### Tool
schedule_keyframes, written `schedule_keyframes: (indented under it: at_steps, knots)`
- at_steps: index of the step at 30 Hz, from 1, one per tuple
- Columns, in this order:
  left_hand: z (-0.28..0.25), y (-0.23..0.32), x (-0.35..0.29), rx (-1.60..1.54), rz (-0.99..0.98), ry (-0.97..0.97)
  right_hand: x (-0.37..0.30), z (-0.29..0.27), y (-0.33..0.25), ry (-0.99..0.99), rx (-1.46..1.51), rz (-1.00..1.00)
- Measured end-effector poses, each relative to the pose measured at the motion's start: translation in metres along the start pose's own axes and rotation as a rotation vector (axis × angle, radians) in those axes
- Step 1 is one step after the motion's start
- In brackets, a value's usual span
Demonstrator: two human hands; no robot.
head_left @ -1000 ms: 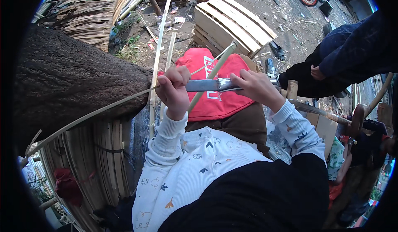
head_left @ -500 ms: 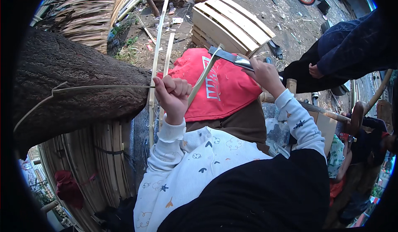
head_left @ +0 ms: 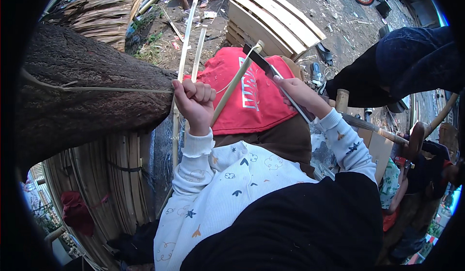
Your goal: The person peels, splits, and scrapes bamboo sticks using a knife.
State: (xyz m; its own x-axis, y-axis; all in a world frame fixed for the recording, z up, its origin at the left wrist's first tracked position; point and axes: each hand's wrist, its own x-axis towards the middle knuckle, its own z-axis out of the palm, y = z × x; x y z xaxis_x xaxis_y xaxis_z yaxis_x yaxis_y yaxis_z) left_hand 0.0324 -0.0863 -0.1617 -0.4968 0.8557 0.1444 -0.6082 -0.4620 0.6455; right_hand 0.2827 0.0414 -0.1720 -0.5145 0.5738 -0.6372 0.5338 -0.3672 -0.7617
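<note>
Knife (part-hidden) in right hand.

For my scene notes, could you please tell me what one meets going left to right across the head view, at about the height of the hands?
Tree trunk, left hand, green stick, right hand, short wooden post, curved pole.

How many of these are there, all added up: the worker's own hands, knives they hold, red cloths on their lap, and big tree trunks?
Hands: 2 (left hand, right hand)
Held knife: 1
Red lap cloth: 1
Big tree trunk: 1
Total: 5
</note>
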Motion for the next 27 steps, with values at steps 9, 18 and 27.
schedule_keyframes:
  at_steps: [9,18,27]
  knots:
    - [0.019,-0.003,0.004,-0.002,-0.025,0.030,0.006,0.021,0.026,0.372,-1.345,-0.910]
    - [0.038,-0.043,-0.025,0.001,-0.233,-0.012,0.048,-0.016,0.028,0.636,-1.147,-0.694]
    - [0.032,-0.013,-0.012,0.032,-0.007,-0.150,0.044,-0.014,0.032,0.669,-1.033,-0.637]
